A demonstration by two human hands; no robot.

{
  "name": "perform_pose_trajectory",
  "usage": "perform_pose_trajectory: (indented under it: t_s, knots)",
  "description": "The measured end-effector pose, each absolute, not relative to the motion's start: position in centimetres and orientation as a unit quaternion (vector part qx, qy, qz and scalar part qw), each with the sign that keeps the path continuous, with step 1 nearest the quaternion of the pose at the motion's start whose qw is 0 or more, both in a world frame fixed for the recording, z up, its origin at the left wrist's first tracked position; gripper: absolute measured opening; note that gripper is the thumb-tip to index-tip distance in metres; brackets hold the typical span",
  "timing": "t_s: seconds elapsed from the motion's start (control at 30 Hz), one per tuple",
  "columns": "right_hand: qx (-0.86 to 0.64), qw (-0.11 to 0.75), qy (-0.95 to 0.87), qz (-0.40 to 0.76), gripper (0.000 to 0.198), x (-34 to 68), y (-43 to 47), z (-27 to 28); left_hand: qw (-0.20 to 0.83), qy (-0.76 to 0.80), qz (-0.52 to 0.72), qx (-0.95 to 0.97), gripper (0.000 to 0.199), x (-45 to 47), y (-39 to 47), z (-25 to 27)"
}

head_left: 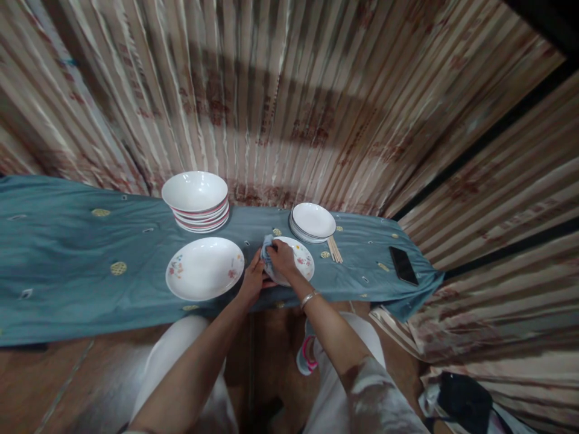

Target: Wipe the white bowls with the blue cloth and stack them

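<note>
A white plate with a floral rim point(304, 256) is at the table's front edge, under both hands. My left hand point(254, 278) grips its left edge, with the fingers partly beneath it. My right hand point(281, 258) is closed on a light blue cloth point(266, 252), pressed against the plate's left rim. Just left of my hands lies a larger oval plate point(205, 269) with flowers at its ends. Behind the held plate stands a stack of small white dishes point(313, 220), with a bundle of chopsticks point(335, 249) beside it.
A large white bowl point(195, 190) tops a stack of red-rimmed dishes point(202, 223) at the back left. A black phone point(403, 265) lies on the right end of the blue-green tablecloth point(67, 259). Pleated curtains point(271, 90) hang directly behind the table.
</note>
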State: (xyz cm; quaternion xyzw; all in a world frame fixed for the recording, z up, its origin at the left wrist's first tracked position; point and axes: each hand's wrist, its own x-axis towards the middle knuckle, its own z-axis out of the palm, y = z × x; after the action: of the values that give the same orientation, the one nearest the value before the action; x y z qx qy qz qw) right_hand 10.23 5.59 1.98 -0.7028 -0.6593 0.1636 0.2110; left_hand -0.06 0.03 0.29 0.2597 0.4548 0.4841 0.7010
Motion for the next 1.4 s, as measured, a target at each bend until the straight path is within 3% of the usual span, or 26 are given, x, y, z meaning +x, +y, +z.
perform_pose_trajectory:
  t_s: [0.57,1.4]
  knots:
    - [-0.699,0.114,-0.704,0.057,0.026,15.5,6.9,1.5,0.708,0.452,0.479,0.257,0.059,-0.1,-0.2,1.1]
    - [-0.678,0.046,-0.728,0.089,0.026,17.7,-1.1,2.9,0.686,0.461,0.5,0.257,0.056,0.4,-0.4,0.2]
